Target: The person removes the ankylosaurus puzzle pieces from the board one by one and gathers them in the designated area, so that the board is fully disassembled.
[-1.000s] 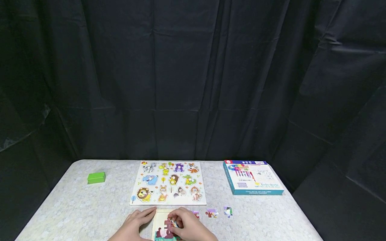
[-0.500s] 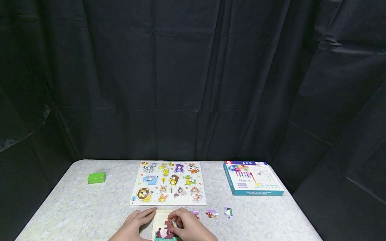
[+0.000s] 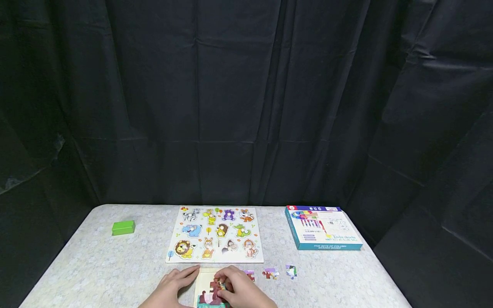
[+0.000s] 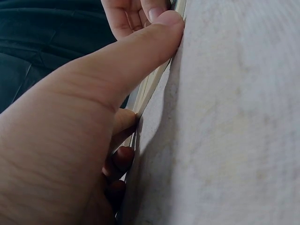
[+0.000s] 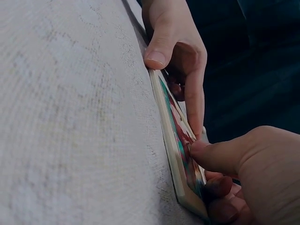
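A small wooden jigsaw tray (image 3: 201, 280) lies at the table's near edge, its lower part filled with brown and teal pieces. My left hand (image 3: 171, 285) holds the tray's left side, index finger at its far corner; the right wrist view shows the thumb at the near corner of the tray rim (image 5: 167, 140). Over the picture, my right hand (image 3: 242, 288) pinches a brown jigsaw piece (image 3: 215, 285) with thumb and fingers, down among the other pieces. Its fingers cover the tray's right side. Loose jigsaw pieces (image 3: 271, 273) lie to the right of this hand.
An animal peg puzzle board (image 3: 215, 256) lies just beyond the tray. At the far right sits a flat teal-sided box (image 3: 329, 246), and a green block (image 3: 123, 227) stands at the far left. Black curtain (image 3: 231, 107) hangs behind the table.
The right hand's fingers have shifted only slightly over the brown piece. The left hand and the tray stay in the same place.
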`<action>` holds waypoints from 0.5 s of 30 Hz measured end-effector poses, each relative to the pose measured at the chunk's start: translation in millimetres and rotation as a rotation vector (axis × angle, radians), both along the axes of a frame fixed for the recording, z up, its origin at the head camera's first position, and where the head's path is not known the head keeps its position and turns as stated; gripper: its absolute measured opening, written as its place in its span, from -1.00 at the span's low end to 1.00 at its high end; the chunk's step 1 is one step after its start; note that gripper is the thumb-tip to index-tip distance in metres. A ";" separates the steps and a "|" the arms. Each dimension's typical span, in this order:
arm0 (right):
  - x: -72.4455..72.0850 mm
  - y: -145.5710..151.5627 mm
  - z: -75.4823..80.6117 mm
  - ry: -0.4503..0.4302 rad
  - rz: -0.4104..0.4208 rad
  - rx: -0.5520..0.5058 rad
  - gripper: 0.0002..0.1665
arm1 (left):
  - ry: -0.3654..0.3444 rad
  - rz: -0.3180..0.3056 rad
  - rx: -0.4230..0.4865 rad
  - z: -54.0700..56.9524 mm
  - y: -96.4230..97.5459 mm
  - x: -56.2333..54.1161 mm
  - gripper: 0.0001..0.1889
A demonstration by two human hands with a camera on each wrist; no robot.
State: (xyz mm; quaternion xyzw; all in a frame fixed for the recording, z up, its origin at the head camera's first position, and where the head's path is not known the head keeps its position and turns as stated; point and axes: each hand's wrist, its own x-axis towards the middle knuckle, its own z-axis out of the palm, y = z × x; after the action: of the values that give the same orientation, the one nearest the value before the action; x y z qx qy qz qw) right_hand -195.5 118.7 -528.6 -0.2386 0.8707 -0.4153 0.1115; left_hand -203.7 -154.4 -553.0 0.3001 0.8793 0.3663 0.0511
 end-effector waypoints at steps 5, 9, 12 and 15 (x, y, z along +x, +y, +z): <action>-0.4 0.4 0.9 0.018 0.018 0.006 -0.71 | 0.006 -0.002 -0.004 0.3 0.2 -0.4 0.08; -0.7 1.1 0.9 0.004 0.025 -0.025 -0.68 | 0.007 -0.007 -0.007 0.8 0.2 -0.4 0.08; -0.6 1.0 1.3 -0.013 0.018 -0.040 -0.68 | 0.005 -0.004 -0.008 1.2 0.1 -0.5 0.08; -0.5 0.7 1.9 -0.009 0.017 -0.029 -0.69 | 0.001 -0.001 -0.006 1.3 -0.1 -0.3 0.08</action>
State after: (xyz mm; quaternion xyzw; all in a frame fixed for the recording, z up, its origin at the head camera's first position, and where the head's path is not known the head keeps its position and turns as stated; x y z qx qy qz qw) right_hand -196.1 119.4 -526.7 -0.2458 0.8619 -0.4282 0.1156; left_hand -203.9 -154.5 -551.7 0.3005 0.8804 0.3633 0.0517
